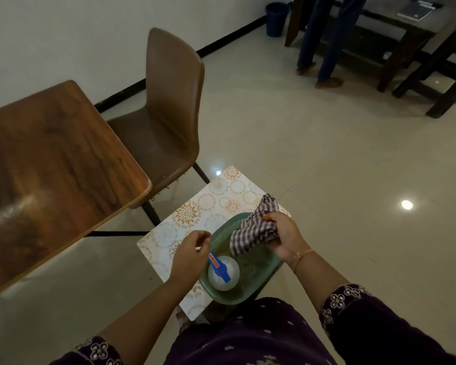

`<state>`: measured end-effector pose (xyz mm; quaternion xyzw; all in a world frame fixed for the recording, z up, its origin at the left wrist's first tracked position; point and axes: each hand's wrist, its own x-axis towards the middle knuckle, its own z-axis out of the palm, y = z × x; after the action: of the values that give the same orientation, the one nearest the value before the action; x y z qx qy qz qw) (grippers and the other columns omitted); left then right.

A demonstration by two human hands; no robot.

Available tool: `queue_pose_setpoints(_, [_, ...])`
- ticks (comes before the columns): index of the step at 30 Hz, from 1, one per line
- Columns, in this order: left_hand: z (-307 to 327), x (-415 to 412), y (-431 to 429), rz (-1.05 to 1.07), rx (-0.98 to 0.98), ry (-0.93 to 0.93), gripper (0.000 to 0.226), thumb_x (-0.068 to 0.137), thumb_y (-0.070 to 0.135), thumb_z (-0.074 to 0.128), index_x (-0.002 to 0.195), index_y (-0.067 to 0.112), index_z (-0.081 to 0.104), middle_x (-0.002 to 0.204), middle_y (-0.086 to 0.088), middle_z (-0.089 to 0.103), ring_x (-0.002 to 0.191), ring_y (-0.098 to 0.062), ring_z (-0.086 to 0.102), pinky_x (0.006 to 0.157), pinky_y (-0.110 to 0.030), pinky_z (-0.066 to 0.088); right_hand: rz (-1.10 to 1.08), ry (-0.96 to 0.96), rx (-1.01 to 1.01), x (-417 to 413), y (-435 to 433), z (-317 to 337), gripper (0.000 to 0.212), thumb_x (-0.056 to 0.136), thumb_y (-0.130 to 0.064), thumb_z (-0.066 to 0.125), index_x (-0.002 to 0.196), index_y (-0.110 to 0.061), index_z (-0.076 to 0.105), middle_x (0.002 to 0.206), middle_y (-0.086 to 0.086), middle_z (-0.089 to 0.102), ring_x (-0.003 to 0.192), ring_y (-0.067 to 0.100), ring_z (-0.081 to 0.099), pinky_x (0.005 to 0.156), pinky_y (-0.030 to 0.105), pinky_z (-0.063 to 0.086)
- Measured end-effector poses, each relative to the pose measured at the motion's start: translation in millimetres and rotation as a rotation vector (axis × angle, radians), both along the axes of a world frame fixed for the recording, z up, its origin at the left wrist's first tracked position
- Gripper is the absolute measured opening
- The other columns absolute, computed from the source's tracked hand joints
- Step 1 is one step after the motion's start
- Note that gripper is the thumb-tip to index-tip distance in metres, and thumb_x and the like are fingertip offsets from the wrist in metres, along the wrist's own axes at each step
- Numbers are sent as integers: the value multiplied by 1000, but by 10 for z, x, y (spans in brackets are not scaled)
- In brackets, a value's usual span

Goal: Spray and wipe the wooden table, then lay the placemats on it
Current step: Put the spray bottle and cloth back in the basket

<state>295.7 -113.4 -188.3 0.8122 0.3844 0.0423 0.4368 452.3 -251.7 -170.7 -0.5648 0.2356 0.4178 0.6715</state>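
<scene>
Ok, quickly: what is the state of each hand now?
Left hand: open, fingers relaxed, holding nothing.
Right hand: closed on the checked cloth.

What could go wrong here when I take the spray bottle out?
The basket sits on the placemats, which seem to overhang whatever is beneath; a knock from the left hand near the bottle could tip it. The cloth hanging from the right hand may snag the basket rim.
</scene>
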Motion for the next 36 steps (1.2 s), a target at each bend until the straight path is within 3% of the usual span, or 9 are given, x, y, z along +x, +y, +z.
queue_pose_setpoints(2, [197,168,-33,-39,-136,68,22,97,28,48,100,14,64,100,-3,67,93,-16,62,79,-22,49,-11,43,65,-14,14,45,15,86,-9,56,101,-7,57,100,17,65,93,29,61,71,40,53])
queue_pose_setpoints(4, [360,328,-66,86,-533,150,31,96,35,49,99,8,65,107,-11,68,102,-25,62,92,-37,52,10,62,129,-35,10,78,25,86,-11,55,110,-4,57,103,17,65,97,30,60,84,43,52])
queue_pose_setpoints(6, [502,436,-87,237,-977,179,35,93,39,52,100,6,62,111,-15,66,105,-29,62,90,-38,53,47,70,193,-66,-10,105,33,86,-11,53,117,-1,55,109,19,64,102,33,59,99,47,46])
queue_pose_setpoints(8, [573,491,-98,266,-1147,184,35,92,39,54,101,6,59,109,-14,65,101,-27,62,82,-35,53,90,70,236,-105,-41,125,35,85,-11,51,117,0,55,113,22,62,106,35,56,106,50,40])
queue_pose_setpoints(13, [598,535,-107,431,-1106,79,42,84,17,67,121,4,53,110,-13,64,95,-25,61,75,-33,51,158,55,285,-174,-104,150,30,84,-12,47,111,-2,55,108,22,61,102,35,54,106,52,37])
queue_pose_setpoints(18, [600,499,-69,479,-1097,19,33,87,10,64,118,2,56,111,-14,65,104,-26,61,86,-34,51,121,63,279,-177,-166,121,22,87,-12,47,107,-5,52,104,18,59,100,32,53,107,51,33])
queue_pose_setpoints(24, [665,504,-125,373,-1016,-97,16,92,11,56,107,9,60,104,-10,67,98,-26,63,73,-36,55,96,68,251,-212,-232,40,32,89,-18,52,118,-6,55,116,21,62,110,35,55,105,50,38])
queue_pose_setpoints(29, [734,577,-168,271,-786,-102,34,94,24,53,126,13,52,126,-8,60,111,-24,58,83,-36,54,168,-63,70,-196,-241,6,20,92,-24,55,107,-10,53,114,18,61,102,32,57,82,41,46])
queue_pose_setpoints(36, [907,638,-234,132,-532,-91,41,94,32,52,133,17,47,136,-6,52,122,-25,51,105,-48,43,271,-260,-125,-101,-282,29,32,93,-28,56,124,-20,51,122,1,46,114,21,42,94,39,37])
